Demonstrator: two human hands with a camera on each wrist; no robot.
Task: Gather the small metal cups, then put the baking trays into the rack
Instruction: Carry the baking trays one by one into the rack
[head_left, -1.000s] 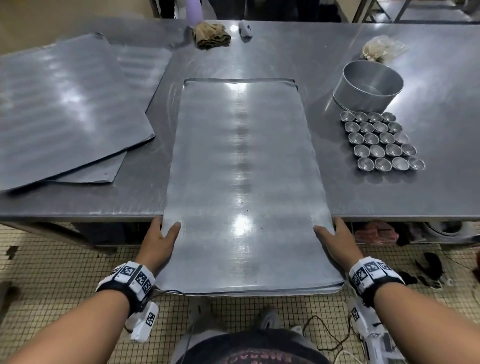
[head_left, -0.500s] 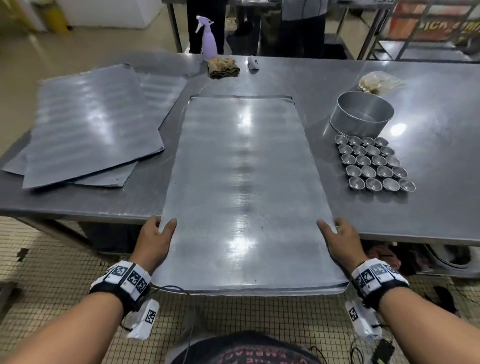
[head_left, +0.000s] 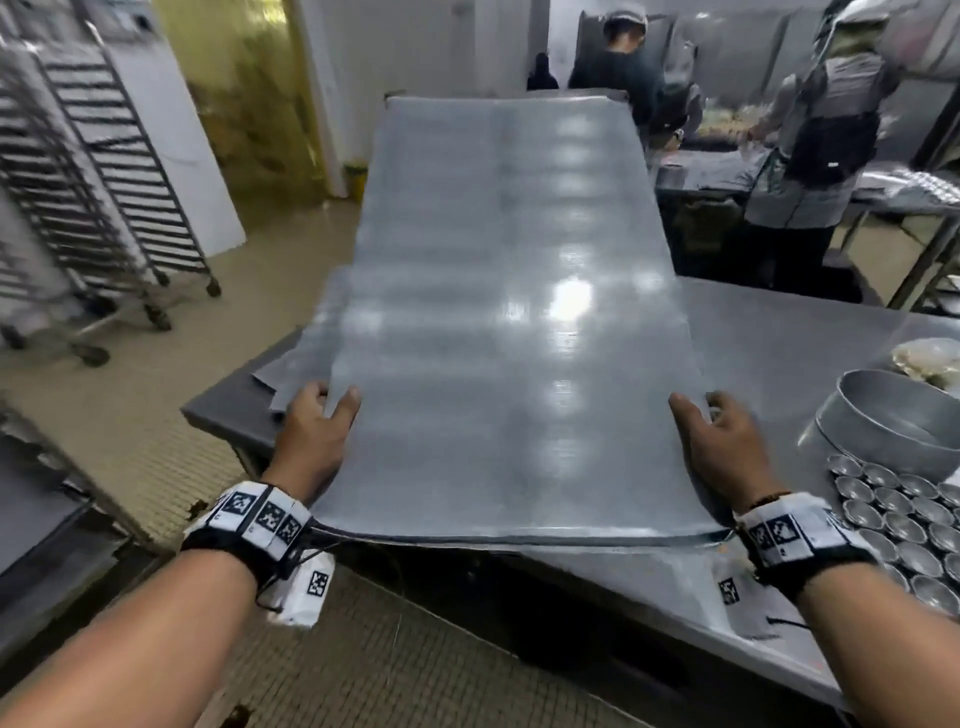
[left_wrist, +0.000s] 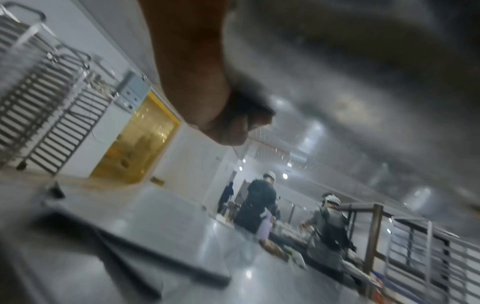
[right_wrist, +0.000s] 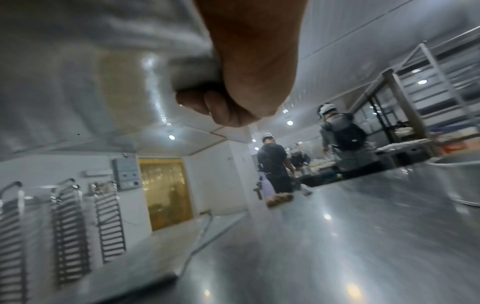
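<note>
A long flat metal baking tray (head_left: 498, 312) is lifted off the steel table (head_left: 769, 353), its far end tilted upward. My left hand (head_left: 317, 421) grips its left edge and my right hand (head_left: 711, 431) grips its right edge, thumbs on top. From below, the left wrist view shows my left hand's curled fingers (left_wrist: 231, 123) under the tray (left_wrist: 363, 61); the right wrist view shows my right hand's fingers (right_wrist: 221, 107) curled under its edge (right_wrist: 192, 72). Several small metal cups (head_left: 904, 514) sit grouped at the table's right. More trays (head_left: 296, 364) lie on the table behind my left hand.
Wheeled tray racks (head_left: 88, 171) stand at the left on the tiled floor. A round metal pan (head_left: 893, 421) sits by the cups. Two people (head_left: 810, 140) work at another table beyond. A yellow strip curtain (head_left: 249, 93) hangs in a doorway.
The tray has come up off the table with its far end raised, still held at both edges. My view has swung left, bringing the racks into sight.
</note>
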